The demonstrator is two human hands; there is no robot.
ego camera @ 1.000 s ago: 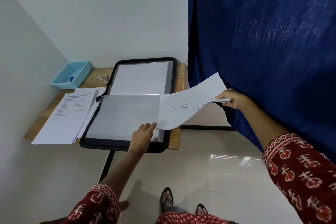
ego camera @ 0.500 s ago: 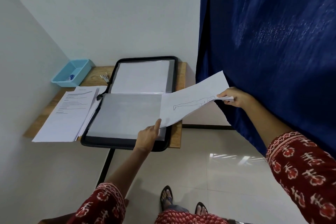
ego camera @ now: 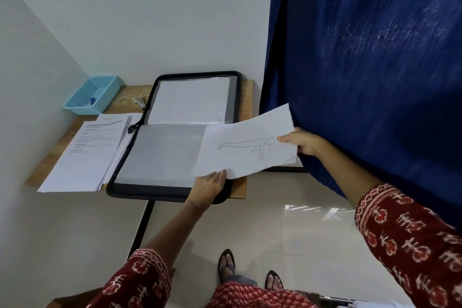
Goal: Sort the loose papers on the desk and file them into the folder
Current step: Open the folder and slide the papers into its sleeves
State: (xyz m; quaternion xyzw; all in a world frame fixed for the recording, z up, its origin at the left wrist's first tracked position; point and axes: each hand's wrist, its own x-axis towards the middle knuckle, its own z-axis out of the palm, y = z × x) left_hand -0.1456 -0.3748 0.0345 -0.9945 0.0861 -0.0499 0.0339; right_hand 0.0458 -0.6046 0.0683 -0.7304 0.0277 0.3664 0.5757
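Note:
A black zip folder [ego camera: 172,192] lies open on the wooden desk [ego camera: 246,97], with a clear sleeve [ego camera: 162,152] on its near half and a white page in its far half. A white sheet with a line drawing of a figure [ego camera: 247,147] hangs over the folder's right edge. My right hand [ego camera: 303,142] pinches that sheet at its right edge. My left hand [ego camera: 207,189] lies on the folder's near right corner with fairly straight fingers, their tips hidden under the sheet's near edge. A stack of printed loose papers [ego camera: 85,152] lies left of the folder.
A light blue tray [ego camera: 92,95] sits at the desk's far left corner, with a small metal item [ego camera: 138,102] beside it. White walls close in the left and back. A dark blue curtain [ego camera: 362,70] hangs right of the desk. My feet stand on the tiled floor below.
The drawn sheet has flattened and come lower over the folder's right side. My left hand has shifted right, from the sleeve's edge to under the sheet's near edge.

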